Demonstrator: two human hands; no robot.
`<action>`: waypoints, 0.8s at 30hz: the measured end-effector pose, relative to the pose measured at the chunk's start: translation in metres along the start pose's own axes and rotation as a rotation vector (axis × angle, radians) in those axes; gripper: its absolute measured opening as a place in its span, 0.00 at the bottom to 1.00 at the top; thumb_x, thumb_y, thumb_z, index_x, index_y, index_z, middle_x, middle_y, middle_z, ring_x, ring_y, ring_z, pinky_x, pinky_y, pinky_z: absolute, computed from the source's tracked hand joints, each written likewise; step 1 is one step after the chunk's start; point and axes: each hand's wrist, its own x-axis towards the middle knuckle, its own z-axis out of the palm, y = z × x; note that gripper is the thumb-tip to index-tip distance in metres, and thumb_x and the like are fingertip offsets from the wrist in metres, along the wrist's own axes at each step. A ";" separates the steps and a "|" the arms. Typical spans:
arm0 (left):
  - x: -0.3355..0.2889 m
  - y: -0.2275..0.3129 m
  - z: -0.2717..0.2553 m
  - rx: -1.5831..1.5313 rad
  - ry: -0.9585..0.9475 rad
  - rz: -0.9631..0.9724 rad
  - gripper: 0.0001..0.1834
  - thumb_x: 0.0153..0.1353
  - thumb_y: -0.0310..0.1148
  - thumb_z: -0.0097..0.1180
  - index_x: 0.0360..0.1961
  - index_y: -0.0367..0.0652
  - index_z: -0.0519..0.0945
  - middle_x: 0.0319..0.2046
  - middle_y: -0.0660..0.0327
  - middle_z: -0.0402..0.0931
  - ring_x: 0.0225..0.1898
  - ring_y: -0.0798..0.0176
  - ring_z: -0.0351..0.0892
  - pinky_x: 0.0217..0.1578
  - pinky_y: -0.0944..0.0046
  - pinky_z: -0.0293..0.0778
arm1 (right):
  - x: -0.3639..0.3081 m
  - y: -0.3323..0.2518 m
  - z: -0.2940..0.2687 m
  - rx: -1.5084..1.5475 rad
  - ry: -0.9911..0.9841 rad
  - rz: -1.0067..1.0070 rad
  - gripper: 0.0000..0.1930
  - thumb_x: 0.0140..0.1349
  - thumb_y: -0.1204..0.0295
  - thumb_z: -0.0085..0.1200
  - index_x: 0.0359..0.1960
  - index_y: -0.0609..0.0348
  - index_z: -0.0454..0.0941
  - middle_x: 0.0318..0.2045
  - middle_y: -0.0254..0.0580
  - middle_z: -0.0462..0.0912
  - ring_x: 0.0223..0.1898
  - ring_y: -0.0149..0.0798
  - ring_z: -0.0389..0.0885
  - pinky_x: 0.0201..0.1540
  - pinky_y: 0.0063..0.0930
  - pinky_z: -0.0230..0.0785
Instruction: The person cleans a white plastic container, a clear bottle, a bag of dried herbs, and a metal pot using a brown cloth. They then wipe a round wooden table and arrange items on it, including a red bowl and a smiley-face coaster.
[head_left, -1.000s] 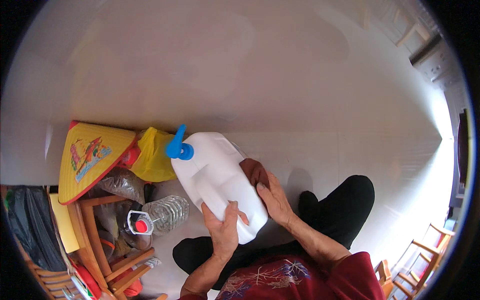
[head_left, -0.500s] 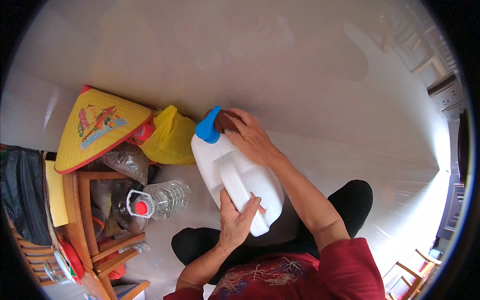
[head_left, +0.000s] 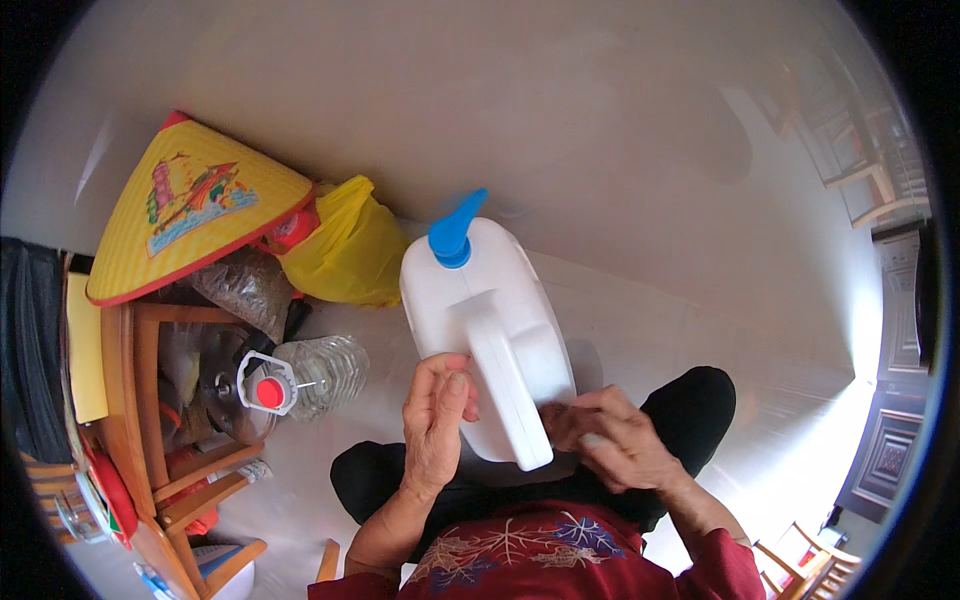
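One right hand [head_left: 622, 440] closes on one bunched brown cloth [head_left: 560, 424], somewhat blurred, at the jug's right side. One left hand [head_left: 436, 420] is half-curled at the left of the handle; whether it grips, I cannot tell. One plastic jug [head_left: 490, 330] sits between the two hands, in front of the lap: white, smooth, round-shouldered, with one moulded handle [head_left: 508, 385] and one blue pump top [head_left: 455, 238]. Leftward are one yellow plastic bag [head_left: 350, 250], one clear ribbed bottle [head_left: 328, 375] with one red cap [head_left: 270, 392], and one yellow conical hat [head_left: 200, 210] edged in red.
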 end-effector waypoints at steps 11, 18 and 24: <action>-0.014 -0.014 0.006 -0.148 0.175 0.064 0.15 0.69 0.37 0.42 0.52 0.41 0.66 0.44 0.60 0.69 0.43 0.67 0.69 0.44 0.67 0.67 | 0.129 -0.025 0.024 -0.429 0.142 -0.334 0.15 0.53 0.68 0.54 0.44 0.51 0.78 0.53 0.42 0.68 0.55 0.50 0.63 0.58 0.44 0.56; -0.012 -0.006 0.005 -0.205 0.143 0.028 0.14 0.68 0.36 0.44 0.51 0.42 0.67 0.45 0.60 0.69 0.42 0.67 0.70 0.41 0.65 0.69 | 0.167 0.030 0.011 -0.530 0.546 -0.004 0.14 0.61 0.69 0.45 0.45 0.60 0.76 0.50 0.49 0.70 0.51 0.51 0.66 0.55 0.44 0.58; -0.014 -0.003 -0.012 -0.392 0.115 -0.078 0.21 0.68 0.44 0.44 0.55 0.43 0.65 0.48 0.58 0.68 0.46 0.62 0.71 0.43 0.60 0.70 | 0.123 -0.012 0.004 -0.207 0.526 -0.010 0.13 0.59 0.78 0.47 0.46 0.64 0.75 0.40 0.53 0.74 0.41 0.53 0.74 0.45 0.39 0.68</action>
